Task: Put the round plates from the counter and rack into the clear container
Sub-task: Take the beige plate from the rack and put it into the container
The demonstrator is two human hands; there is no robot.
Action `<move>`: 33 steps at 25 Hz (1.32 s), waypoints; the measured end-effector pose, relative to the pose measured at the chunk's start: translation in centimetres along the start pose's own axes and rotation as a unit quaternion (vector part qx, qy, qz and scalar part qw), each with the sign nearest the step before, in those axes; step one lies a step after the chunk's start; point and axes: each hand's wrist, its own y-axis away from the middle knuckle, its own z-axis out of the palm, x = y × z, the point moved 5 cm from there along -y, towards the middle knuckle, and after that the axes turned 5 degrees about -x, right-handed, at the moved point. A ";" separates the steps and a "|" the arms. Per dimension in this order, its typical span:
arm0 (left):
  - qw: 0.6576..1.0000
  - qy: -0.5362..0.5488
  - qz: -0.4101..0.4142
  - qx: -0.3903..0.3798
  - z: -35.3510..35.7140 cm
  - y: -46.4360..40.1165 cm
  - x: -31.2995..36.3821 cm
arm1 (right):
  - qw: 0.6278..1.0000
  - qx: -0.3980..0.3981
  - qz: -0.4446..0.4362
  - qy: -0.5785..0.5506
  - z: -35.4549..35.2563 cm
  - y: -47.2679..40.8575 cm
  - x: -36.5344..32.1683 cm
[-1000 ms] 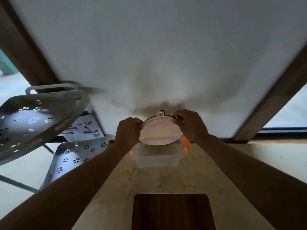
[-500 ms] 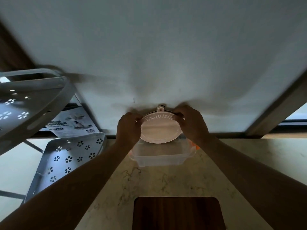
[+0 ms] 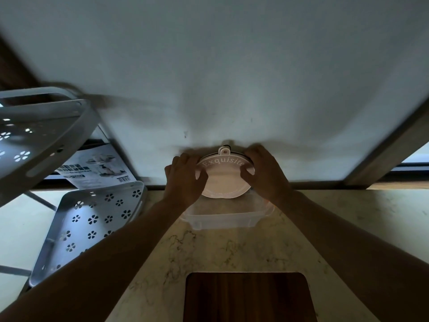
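Your left hand [image 3: 185, 180] and right hand [image 3: 264, 173] each have their grip pinching opposite edges of the round plate [image 3: 224, 176], which hangs tilted above the far side of the clear container [image 3: 220, 219] on the marble table [image 3: 232, 249], close to the white wall [image 3: 220, 73]. The plate's face tips toward you, its "Exquisite" lettering and small tab uppermost. A perforated grey rack [image 3: 88, 219] stands to the left, a dark wooden board [image 3: 248, 298] lies nearest you.
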 end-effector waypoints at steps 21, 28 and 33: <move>1.000 0.005 0.025 -0.003 0.1 0.4 -1.0 | 0.999 -0.041 0.011 0.029 0.4 0.6 -0.1; 0.998 0.036 0.042 0.015 -1.0 0.2 -1.0 | 1.000 -0.001 -0.005 0.006 -0.9 0.6 -0.9; 0.997 0.049 0.047 -0.029 0.1 0.1 -1.2 | 0.999 -0.026 0.009 0.041 0.3 1.4 -0.4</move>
